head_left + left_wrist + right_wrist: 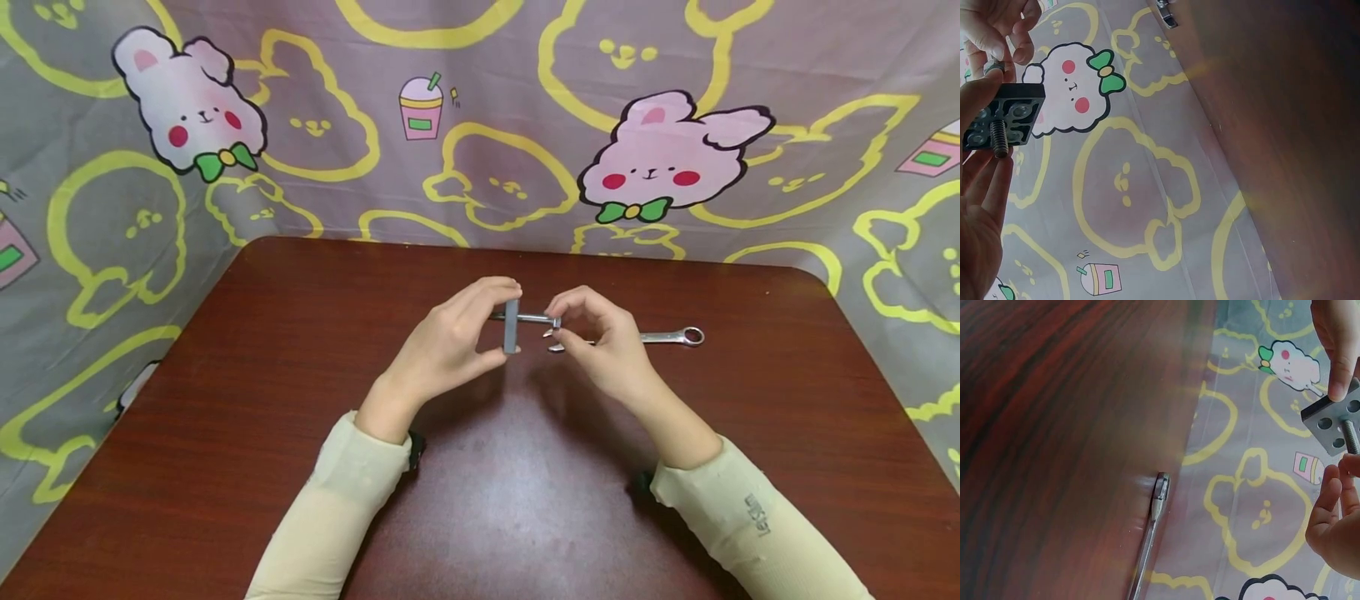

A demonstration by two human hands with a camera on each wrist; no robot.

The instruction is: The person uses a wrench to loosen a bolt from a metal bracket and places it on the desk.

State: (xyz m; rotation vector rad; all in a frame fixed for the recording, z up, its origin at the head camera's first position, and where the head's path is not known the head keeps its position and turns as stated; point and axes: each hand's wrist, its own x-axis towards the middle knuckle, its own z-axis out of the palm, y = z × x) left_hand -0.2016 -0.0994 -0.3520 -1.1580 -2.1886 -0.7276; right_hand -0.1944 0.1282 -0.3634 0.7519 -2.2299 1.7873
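My left hand (450,337) holds a small grey square plate (511,327) by opposite edges, thumb on one side and fingers on the other. A threaded metal bolt (534,318) runs through the plate and sticks out on both faces. With thumb and fingertips my right hand (606,342) pinches the bolt's head end. Around the bolt, the plate's face (1322,422) shows several round holes in the right wrist view. Ribs and recesses mark its other face (1022,94) in the left wrist view, where the threaded tip (999,140) protrudes.
A combination wrench (667,337) lies on the brown table (300,333) behind my right hand, its ring end pointing right and its middle partly hidden. A patterned cloth (510,100) with cartoon animals hangs at the table's back and sides.
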